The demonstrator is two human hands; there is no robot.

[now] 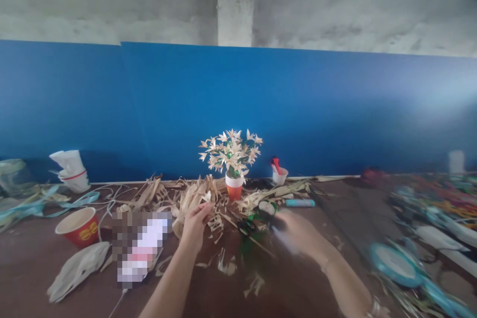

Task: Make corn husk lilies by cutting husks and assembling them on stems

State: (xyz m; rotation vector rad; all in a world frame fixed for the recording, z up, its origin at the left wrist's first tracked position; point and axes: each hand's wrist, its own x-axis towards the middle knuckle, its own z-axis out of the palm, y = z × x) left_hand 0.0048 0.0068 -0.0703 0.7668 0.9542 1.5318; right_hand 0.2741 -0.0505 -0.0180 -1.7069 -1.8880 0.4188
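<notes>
My left hand [197, 221] is closed in a pinch around a small cream flower [207, 197], which shows just above the fingertips. Blurred by motion, my right hand [298, 231] reaches over the table on the right. Something dark is at its fingers, but whether it is held I cannot make out. Black scissor-like loops [247, 227] lie left of that hand, near a roll of green tape [267, 207]. Beyond both hands stands a pot [234, 190], orange-red with a white rim, full of cream husk-like flowers [234, 151] on green stems.
Dry husks [191, 201] and scraps litter the brown table [212, 288]. At left are a red paper cup [78, 228], a white cup [76, 179] and a pixelated object [143, 251]. A blue tube [300, 203] and small white cup [279, 176] are right; a blue panel [167, 109] stands behind.
</notes>
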